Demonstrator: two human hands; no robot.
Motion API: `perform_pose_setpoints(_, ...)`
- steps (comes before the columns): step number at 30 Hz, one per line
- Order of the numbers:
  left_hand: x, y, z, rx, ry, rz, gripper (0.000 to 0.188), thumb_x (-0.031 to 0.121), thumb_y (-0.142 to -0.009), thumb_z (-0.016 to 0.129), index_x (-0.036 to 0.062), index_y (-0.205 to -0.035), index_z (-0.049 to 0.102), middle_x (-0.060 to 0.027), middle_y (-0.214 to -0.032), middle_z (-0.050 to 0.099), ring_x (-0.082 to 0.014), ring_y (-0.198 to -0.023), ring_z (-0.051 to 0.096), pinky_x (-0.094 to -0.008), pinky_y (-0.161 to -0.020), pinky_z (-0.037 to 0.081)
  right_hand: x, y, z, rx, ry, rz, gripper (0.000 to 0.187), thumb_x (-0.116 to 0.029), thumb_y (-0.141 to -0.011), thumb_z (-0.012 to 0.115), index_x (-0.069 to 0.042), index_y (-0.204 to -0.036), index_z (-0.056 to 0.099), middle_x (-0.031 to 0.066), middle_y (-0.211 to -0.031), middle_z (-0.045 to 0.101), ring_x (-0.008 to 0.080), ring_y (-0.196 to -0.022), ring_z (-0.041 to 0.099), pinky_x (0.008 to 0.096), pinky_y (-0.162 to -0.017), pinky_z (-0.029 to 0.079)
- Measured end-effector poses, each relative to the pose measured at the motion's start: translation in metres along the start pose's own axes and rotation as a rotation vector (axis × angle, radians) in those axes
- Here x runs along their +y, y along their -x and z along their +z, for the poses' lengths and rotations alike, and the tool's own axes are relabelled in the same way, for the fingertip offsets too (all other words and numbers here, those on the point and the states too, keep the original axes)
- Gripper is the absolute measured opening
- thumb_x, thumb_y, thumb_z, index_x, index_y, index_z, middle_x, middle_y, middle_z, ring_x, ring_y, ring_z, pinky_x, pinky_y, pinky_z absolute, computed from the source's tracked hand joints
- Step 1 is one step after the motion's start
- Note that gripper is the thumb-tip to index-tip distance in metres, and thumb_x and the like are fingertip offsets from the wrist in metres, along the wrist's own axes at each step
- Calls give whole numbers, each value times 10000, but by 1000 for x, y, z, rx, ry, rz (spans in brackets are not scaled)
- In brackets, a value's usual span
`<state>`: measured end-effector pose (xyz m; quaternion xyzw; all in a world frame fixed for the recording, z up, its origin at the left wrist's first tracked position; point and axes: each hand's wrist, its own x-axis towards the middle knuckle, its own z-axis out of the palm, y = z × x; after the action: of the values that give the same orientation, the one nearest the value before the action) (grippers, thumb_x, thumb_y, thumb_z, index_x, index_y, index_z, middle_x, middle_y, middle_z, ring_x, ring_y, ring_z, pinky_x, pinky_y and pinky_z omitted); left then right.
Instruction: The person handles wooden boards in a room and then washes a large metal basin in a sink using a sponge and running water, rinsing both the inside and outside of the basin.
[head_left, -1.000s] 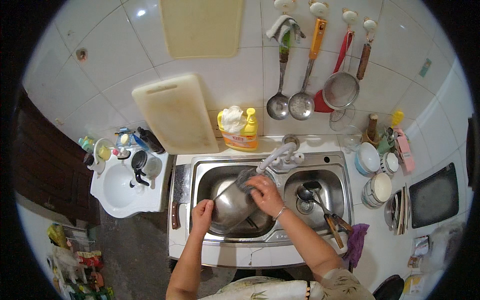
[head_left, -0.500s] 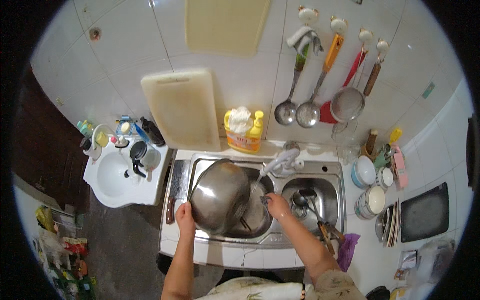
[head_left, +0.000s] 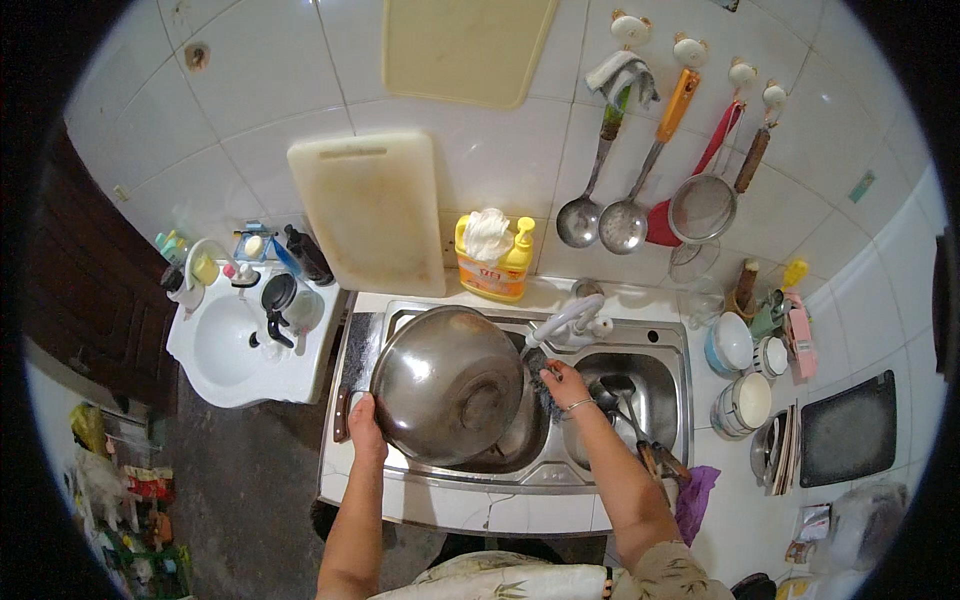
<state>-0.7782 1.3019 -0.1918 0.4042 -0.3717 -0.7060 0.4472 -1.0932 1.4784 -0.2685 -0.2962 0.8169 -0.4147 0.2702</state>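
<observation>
A large metal wok (head_left: 440, 375) is tilted over the left sink basin (head_left: 522, 440), its rounded, worn underside toward me. My left hand (head_left: 367, 425) is closed on the wok's near left rim, beside the brown handle of a cleaver (head_left: 342, 415) lying on the counter. Just right of the wok, my right hand (head_left: 567, 386) pinches a dark grey, frayed steel wool scourer (head_left: 543, 388), partly hidden by the fingers. The white faucet (head_left: 572, 318) is right above this hand. Whether the scourer touches the wok, I cannot tell.
The right basin (head_left: 655, 385) holds ladle-like utensils with wooden handles leaning over its edge. A purple cloth (head_left: 696, 505) lies beside it. Behind stand a yellow detergent bottle (head_left: 493, 265) and a cutting board (head_left: 370, 215). Bowls (head_left: 740, 403) are stacked right; a washbasin (head_left: 222, 345) is left.
The wok has turned so its underside faces me more fully. My right hand with the scourer has moved up and slightly right, toward the faucet. My left hand keeps the rim.
</observation>
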Motion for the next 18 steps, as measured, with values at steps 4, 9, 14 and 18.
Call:
perform_pose_setpoints(4,-8,-12,-18,-136,127,-139,354,282,-901,376,17,-1098,503,-102,-1077,545,-239,-988,505,-358,-882,382,-16,-1,-3,-95,-282,99,403,-327,-871,451,-49,-1158,504,116,-1102,553,218,-999,525,290,-865,392)
perform_pose_setpoints(9,-13,-6,-9,-96,334,-474,380,263,-914,341,17,-1185,442,-138,-1171,498,-279,-1067,479,-407,-928,372,41,-18,29,-207,-725,198,393,-369,-906,385,-136,-1214,453,9,-1105,521,137,-920,501,291,-712,431)
perform_pose_setpoints(14,-38,-5,-50,-8,325,-662,377,217,-911,304,3,-1198,423,-165,-1201,471,-296,-1080,479,-434,-919,398,-39,1,23,-298,-1045,481,295,-266,-915,380,-103,-1139,481,45,-1062,555,174,-893,560,344,-745,475)
perform_pose_setpoints(18,-61,1,-49,34,350,-726,354,199,-898,305,-10,-1137,462,-164,-1155,504,-300,-1060,490,-451,-906,401,-22,-2,9,-273,-1161,475,223,-182,-889,424,-86,-1070,510,47,-966,589,200,-839,581,354,-731,485)
